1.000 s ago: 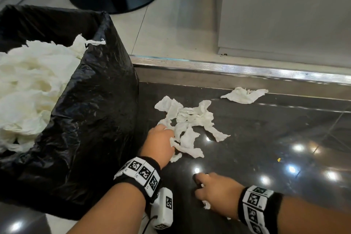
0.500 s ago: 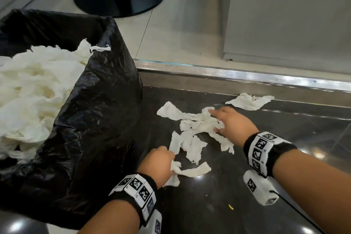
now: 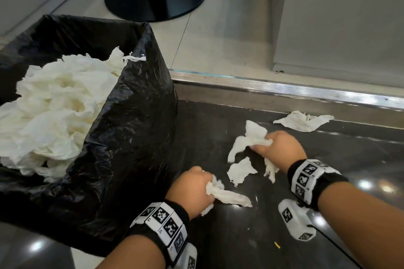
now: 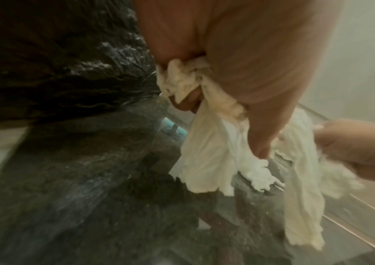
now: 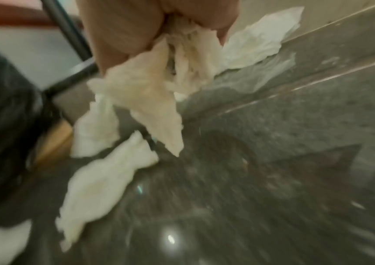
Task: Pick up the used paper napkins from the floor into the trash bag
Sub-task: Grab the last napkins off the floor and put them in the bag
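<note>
Gripping a crumpled napkin, my left hand hovers low at six o'clock, fingers curled tight round it; only the left wrist view shows the wad bunched in my palm. My right hand, at three o'clock, clutches more napkins. One loose scrap lies between them, another at one o'clock. My trash bag stands at nine o'clock.
</note>
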